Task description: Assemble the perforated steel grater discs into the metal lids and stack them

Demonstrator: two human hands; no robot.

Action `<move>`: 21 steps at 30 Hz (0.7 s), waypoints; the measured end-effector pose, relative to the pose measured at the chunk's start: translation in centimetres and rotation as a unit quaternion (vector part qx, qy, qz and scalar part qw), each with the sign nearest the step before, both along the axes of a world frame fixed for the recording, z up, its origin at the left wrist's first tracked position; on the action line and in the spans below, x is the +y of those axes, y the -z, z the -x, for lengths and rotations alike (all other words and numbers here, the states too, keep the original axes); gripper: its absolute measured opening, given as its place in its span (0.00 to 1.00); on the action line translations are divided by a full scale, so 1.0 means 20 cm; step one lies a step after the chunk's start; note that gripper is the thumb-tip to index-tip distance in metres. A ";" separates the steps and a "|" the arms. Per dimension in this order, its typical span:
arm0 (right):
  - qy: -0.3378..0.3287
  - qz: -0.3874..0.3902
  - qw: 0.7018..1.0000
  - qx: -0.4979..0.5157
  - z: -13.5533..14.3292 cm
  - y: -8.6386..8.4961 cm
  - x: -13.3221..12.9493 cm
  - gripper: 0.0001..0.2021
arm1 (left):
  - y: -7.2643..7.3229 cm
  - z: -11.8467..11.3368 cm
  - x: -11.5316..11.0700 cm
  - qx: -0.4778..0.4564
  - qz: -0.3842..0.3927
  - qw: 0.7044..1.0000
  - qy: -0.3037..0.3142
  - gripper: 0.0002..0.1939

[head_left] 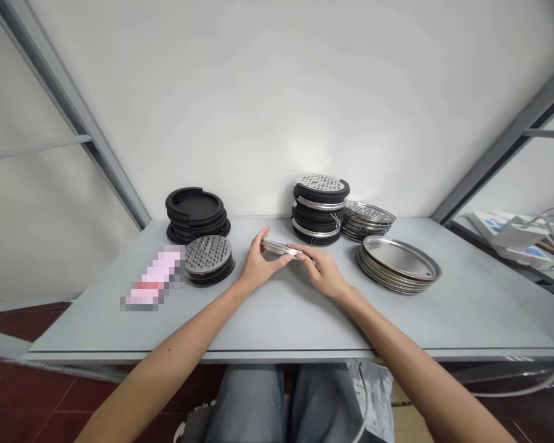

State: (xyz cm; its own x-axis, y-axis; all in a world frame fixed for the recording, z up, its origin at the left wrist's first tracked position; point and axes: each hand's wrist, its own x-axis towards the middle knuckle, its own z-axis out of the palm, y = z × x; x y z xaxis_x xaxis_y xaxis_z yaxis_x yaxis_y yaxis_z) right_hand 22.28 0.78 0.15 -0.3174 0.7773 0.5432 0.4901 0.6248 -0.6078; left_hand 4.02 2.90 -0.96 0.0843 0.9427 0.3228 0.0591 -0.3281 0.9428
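Both hands hold one thin silvery round piece (281,248), seen nearly edge-on above the middle of the table. My left hand (259,261) grips its left side, thumb underneath along the near edge. On the right side, my right hand (321,266) pinches the rim between thumb and fingers. Left of my left hand stands a stack of perforated metal discs (207,254). Behind my right hand is a taller stack of black rings and metal discs (321,209). To the right lie stacked shiny metal plates (399,264).
Black rings (196,212) are stacked at the back left, near a pixelated pink item (152,277). More metal discs (368,219) stand behind the plates. The grey table (277,326) has metal frame posts at both sides; white boxes (512,231) lie beyond the right post.
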 end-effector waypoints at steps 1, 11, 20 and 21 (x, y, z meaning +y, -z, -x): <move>0.000 -0.001 1.000 0.001 0.00 0.00 0.00 0.18 | 0.00 0.00 0.00 -0.002 0.001 1.000 0.002 0.44; -0.001 0.010 1.000 0.007 0.01 -0.02 -0.01 0.17 | 0.00 0.00 0.00 -0.007 0.007 1.000 0.018 0.45; -0.012 0.002 1.000 -0.015 0.01 -0.01 -0.01 0.18 | 0.01 0.04 0.01 0.035 -0.004 0.999 0.033 0.44; -0.011 0.004 1.000 -0.016 0.01 -0.01 -0.01 0.18 | 0.02 0.04 0.01 0.037 -0.007 0.999 0.033 0.43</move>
